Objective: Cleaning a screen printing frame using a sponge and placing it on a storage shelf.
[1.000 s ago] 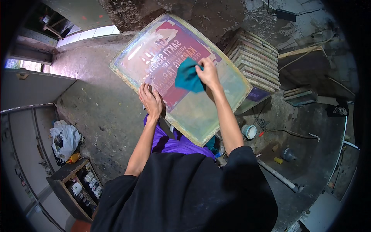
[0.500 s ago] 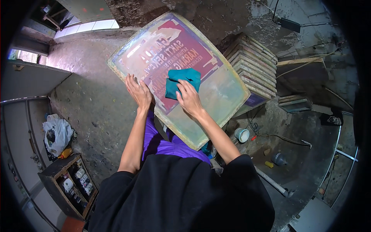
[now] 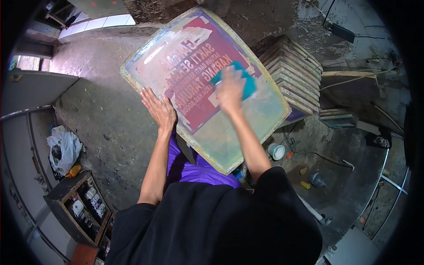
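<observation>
A framed silk screen (image 3: 260,108) leans slantwise before me, with a maroon stencil of mirrored lettering on its pale mesh. My left hand (image 3: 160,110) lies along the screen's left edge, fingers stretched out and flat. Over the right part of the maroon area, my right hand (image 3: 230,90) presses a folded teal cloth (image 3: 248,86) against the mesh. Motion smears the right hand and the cloth, so its separate fingers are hard to make out. Below the screen show purple trousers (image 3: 198,170).
Several more frames are stacked (image 3: 293,79) behind the screen on the right. A white pail (image 3: 276,151), a hose (image 3: 322,155) and a plastic bottle (image 3: 316,179) are low at the right. To the left stand a wooden shelf (image 3: 66,187) with small containers and a white plastic bag (image 3: 64,148).
My right hand has swept the teal cloth to the right and slightly away from me across the mesh. My left hand keeps its place on the frame's edge.
</observation>
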The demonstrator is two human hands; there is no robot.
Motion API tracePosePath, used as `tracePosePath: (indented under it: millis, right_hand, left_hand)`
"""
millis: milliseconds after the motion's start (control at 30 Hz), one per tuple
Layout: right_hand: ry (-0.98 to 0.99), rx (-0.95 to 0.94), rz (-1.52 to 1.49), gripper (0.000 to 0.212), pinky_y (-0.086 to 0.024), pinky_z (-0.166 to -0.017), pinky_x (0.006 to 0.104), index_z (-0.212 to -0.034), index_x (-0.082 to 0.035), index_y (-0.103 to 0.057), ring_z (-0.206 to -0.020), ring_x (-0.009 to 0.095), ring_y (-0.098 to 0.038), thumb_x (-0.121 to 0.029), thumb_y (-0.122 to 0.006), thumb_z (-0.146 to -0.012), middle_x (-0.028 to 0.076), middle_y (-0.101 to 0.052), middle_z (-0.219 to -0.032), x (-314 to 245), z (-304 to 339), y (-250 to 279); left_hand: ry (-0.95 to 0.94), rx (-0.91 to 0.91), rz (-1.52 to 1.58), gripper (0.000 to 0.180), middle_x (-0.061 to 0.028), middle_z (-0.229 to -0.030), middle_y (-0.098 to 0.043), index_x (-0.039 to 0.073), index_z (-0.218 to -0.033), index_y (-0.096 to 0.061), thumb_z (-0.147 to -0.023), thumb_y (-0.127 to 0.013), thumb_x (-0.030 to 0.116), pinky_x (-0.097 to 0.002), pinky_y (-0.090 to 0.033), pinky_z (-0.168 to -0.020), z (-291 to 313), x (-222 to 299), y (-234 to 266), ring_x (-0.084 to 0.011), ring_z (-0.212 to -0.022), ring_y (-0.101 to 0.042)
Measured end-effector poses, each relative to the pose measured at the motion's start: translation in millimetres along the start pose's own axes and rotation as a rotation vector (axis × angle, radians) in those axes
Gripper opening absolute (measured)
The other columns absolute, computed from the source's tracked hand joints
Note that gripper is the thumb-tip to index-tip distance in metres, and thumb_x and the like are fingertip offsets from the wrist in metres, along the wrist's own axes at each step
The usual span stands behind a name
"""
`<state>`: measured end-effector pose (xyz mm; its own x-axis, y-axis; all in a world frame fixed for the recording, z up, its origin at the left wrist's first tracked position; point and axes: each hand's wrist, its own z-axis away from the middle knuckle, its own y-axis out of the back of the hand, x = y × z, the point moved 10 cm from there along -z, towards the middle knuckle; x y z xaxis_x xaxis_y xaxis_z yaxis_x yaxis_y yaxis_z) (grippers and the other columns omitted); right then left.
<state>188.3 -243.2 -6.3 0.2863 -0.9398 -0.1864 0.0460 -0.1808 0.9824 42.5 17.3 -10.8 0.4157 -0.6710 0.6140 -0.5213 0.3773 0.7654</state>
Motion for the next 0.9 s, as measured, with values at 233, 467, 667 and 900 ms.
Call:
tracePosePath:
  millis: [233,467,667,900]
  right_hand:
    - [0.646,-0.242,-0.236,0.065,-0.014,-0.127,0.0597,-0.162,-0.015,-0.039,-0.157,0.042,-0.022,-0.034,-0.055,-0.102,0.015,-0.029,-0.17,-74,80,-20]
    - [0.308,-0.028,0.25,0.061,-0.003,-0.127,0.0659,-0.163,-0.018,-0.038,-0.16,0.043,-0.013,-0.035,-0.048,-0.104,0.01,-0.022,-0.174,-14,18,-15]
    - [0.725,-0.438,-0.273,0.057,-0.017,-0.128,0.0565,-0.16,-0.019,-0.042,-0.159,0.042,-0.019,-0.032,-0.044,-0.104,0.015,-0.023,-0.173,-114,88,-39]
    - [0.256,0.127,-0.028,0.055,-0.014,-0.128,0.0591,-0.162,-0.02,-0.04,-0.16,0.036,-0.019,-0.028,-0.036,-0.108,0.015,-0.023,-0.173,-12,-77,-2]
  left_hand:
    - [0.031,-0.024,0.012,0.072,-0.0287,-0.17,-0.019,-0.006,-0.162,-0.022,-0.106,-0.044,0.035,-0.0546,-0.008,-0.129,0,-2,-1,-0.0441,-0.159,-0.012]
    - [0.049,0.022,0.133,0.073,-0.0286,-0.169,-0.02,-0.006,-0.161,-0.025,-0.109,-0.036,0.043,-0.0547,-0.007,-0.129,-1,-2,6,-0.0441,-0.159,-0.012]
    - [0.054,0.077,0.255,0.074,-0.0286,-0.169,-0.02,-0.006,-0.161,-0.023,-0.109,-0.035,0.045,-0.0542,-0.009,-0.129,2,-14,8,-0.0444,-0.159,-0.011]
    - [0.087,0.043,0.206,0.08,-0.0289,-0.17,-0.019,-0.007,-0.161,-0.024,-0.109,-0.031,0.054,-0.0542,-0.01,-0.128,-3,-6,5,-0.0434,-0.16,-0.012]
